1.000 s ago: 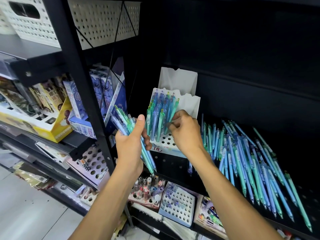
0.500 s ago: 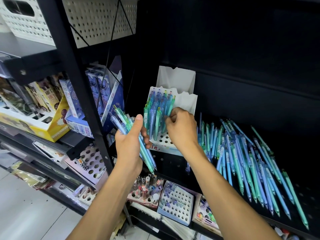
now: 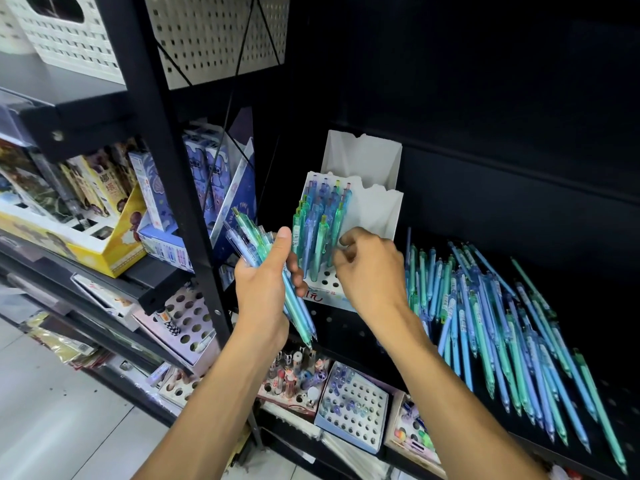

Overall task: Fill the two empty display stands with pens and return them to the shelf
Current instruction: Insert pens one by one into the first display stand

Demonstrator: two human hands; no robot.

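Crowding the black shelf [image 3: 571, 188], loose pens [image 3: 502, 334], neighbouring boxes [image 3: 104, 220], perforated trays [image 3: 353, 407].

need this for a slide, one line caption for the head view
Left hand holds a bundle of pens while the right hand works at the half-filled display stand.

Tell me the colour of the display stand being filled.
White display stand, seen in the head view.

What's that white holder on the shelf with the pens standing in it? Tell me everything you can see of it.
The white display stand looks like folded card, with a tall back flap and a sloped base punched with round holes. Blue and green pens stand in its rear rows; the front holes are empty. It sits on the black shelf, red print on its front edge. The right hand hovers at it.
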